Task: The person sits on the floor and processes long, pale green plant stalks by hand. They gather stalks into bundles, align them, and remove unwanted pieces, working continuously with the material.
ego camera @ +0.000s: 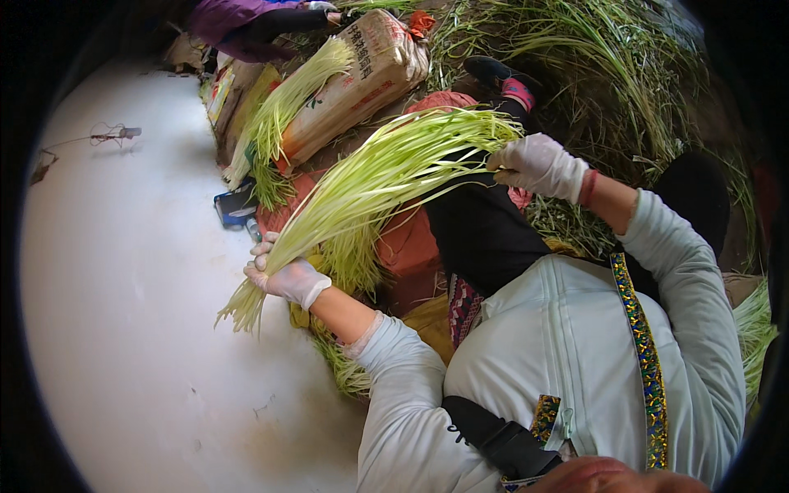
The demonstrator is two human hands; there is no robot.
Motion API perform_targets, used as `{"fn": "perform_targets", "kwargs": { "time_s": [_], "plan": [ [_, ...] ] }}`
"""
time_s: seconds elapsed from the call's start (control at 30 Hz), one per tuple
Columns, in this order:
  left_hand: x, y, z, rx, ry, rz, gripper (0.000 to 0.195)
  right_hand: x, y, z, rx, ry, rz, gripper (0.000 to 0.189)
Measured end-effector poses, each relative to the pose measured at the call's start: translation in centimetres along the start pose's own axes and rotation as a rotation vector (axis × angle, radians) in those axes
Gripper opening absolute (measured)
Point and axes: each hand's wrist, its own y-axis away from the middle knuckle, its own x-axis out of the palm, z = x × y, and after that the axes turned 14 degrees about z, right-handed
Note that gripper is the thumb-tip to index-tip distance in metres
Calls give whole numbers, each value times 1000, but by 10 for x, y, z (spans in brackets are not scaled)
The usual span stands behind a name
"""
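Observation:
A long bundle of pale yellow-green leafy stalks (370, 179), which look like blanched chives, stretches across my lap between both hands. Near its pale lower end, my left hand (286, 277) in a thin whitish glove is closed around the stalks, whose ends stick out past the fist. My right hand (539, 165), gloved too, is at the leafy tips with its fingers bent; it seems to pinch some of them. Under the bundle hang more yellow-green leaves (354, 252), beside red sacking (404, 240).
A stuffed woven sack (363, 80) bears printed writing, with another bundle of stalks (290, 105) lying along it. Heaped green leaves (592, 80) cover the floor at upper right. A white wall (123, 246) is on my left. Another person's purple sleeve (228, 24) shows at the top.

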Motion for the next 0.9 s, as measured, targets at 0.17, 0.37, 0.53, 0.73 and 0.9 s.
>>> {"fn": "perform_targets", "kwargs": {
  "time_s": [0.17, 0.37, 0.53, 0.73, 0.9],
  "plan": [
    [10, 1, -1, -3, -4, -130, 40, 8, -16, 28, 46, 60, -32, 26],
    [11, 7, 2, -36, -4, -148, 44, 27, -31, 17, 7, 149, -38, 20],
    [15, 12, 9, -24, -24, -127, 48, 32, -17, -40, 344, 312, 87, 14],
    [18, 13, 9, -42, 2, -168, 50, -8, 5, -58, 463, 197, 52, 19],
    [16, 15, 8, -53, -15, -169, 42, 26, -19, -6, -51, 5, -160, 25]
  ]
}}
